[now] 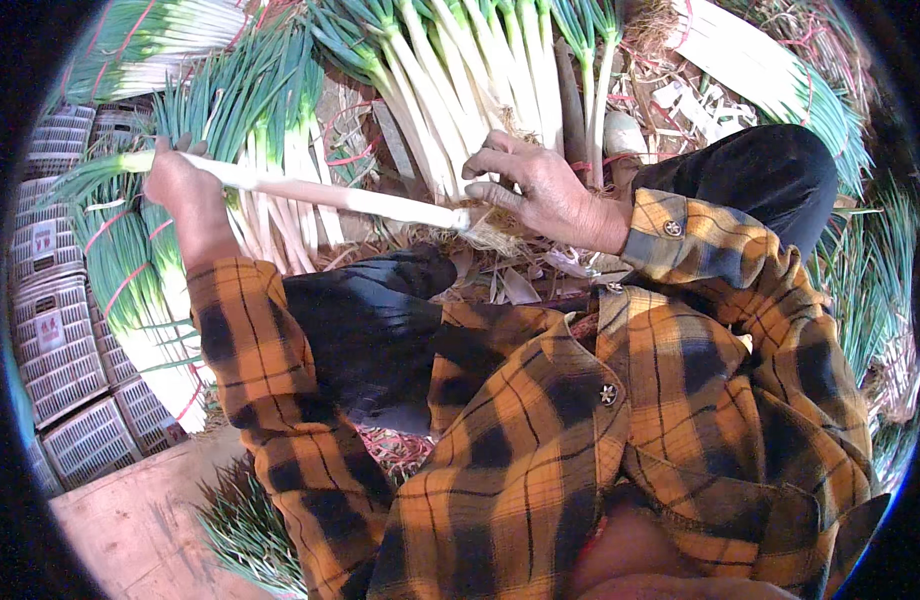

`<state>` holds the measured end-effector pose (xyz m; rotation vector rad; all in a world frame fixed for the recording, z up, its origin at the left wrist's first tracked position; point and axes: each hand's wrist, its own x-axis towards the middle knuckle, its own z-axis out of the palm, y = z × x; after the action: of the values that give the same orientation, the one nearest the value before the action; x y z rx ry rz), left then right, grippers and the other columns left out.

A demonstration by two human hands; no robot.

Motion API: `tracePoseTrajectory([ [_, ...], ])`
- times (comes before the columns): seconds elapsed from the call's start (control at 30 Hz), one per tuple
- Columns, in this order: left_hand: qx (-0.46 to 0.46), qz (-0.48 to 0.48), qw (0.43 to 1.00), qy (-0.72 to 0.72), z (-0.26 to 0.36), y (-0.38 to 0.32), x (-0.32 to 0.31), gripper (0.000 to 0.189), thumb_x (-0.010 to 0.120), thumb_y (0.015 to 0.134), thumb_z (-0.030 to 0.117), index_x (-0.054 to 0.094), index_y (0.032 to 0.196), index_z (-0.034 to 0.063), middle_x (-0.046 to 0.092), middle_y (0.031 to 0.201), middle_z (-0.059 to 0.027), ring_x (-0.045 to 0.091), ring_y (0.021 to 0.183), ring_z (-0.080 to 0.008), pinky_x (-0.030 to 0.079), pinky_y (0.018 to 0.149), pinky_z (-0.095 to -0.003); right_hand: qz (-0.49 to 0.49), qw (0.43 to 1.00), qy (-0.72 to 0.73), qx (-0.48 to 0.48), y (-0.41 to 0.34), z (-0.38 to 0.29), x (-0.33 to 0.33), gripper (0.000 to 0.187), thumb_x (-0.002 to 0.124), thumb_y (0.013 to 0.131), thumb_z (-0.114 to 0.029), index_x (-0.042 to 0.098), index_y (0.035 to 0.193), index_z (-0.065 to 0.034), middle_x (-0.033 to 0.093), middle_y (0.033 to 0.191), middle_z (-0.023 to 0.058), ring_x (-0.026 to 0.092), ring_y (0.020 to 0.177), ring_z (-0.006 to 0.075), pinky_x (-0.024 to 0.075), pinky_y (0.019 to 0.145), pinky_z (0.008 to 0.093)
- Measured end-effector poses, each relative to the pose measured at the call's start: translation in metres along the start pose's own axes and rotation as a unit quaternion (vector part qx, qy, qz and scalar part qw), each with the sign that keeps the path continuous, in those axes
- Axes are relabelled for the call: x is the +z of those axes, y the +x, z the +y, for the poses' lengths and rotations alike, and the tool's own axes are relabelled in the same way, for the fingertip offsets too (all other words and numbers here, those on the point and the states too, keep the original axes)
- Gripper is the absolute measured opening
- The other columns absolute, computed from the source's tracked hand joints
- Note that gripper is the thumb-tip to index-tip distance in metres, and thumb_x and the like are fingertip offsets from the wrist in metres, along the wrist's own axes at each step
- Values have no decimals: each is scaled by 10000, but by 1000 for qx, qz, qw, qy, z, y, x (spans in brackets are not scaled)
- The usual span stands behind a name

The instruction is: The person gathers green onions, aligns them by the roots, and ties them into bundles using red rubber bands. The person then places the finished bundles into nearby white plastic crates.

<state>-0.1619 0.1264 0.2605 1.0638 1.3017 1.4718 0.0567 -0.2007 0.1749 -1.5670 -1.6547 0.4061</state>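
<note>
My left hand [181,178] is closed around a long green onion [317,193], near where its white shank turns to green leaves. The stalk slants across in front of me, its root end pointing right. My right hand [539,187] is beside that root end, thumb and fingers curled but apart, with nothing visible between them. Fibrous roots [497,234] show just below this hand. Beyond it lies a row of green onions [460,82], white shanks towards me. Another pile of green onions [269,150] lies past my left wrist.
Tied green onion bundles [149,300] lie at left, beside stacked plastic crates [59,345]. Another tied bundle [752,60] is at upper right. Peeled scraps [692,105] litter the ground. A wooden board [152,517] is at lower left. My bent knee [775,172] rises at right.
</note>
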Motion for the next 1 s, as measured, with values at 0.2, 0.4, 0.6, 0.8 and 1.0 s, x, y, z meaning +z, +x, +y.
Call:
tracePoseTrajectory([
  [0.2, -8, -4, 1000, -25, 6, -23, 15, 369, 497, 913, 154, 408, 1190, -72, 587, 973, -207, 605, 652, -282, 430, 530, -363, -88, 993, 70, 33, 10, -16, 13, 344, 583, 874, -318, 593, 1019, -6, 599, 923, 183, 586, 871, 359, 464, 750, 427],
  [0.4, 6, 1, 999, -43, 10, -31, 18, 355, 505, 914, 152, 419, 1174, -73, 587, 996, -202, 613, 668, -278, 426, 539, -362, -67, 998, 22, 7, 9, -7, 21, 255, 557, 870, -234, 605, 978, -8, 605, 909, 193, 582, 860, 394, 472, 762, 462],
  [0.6, 7, -12, 999, -51, 6, -27, 21, 350, 515, 905, 135, 428, 1165, -83, 594, 996, -194, 623, 677, -285, 417, 528, -357, -69, 997, -26, -4, 7, -13, 19, 216, 554, 845, -182, 599, 942, 6, 604, 878, 178, 594, 841, 373, 489, 739, 452],
  [0.8, 16, 1, 999, -35, 6, -24, 16, 358, 514, 904, 121, 420, 1166, -104, 599, 985, -212, 636, 683, -303, 414, 504, -370, -66, 994, -80, -25, 7, -16, 26, 184, 563, 825, -176, 561, 852, 6, 583, 824, 168, 592, 799, 359, 500, 701, 439],
  [1.0, 21, -2, 999, -34, 5, -20, 15, 348, 509, 905, 119, 425, 1155, -108, 603, 970, -213, 637, 680, -305, 426, 517, -377, -49, 995, -80, -17, 5, -14, 28, 169, 567, 818, -173, 554, 841, -5, 583, 808, 158, 595, 773, 358, 503, 684, 443],
])
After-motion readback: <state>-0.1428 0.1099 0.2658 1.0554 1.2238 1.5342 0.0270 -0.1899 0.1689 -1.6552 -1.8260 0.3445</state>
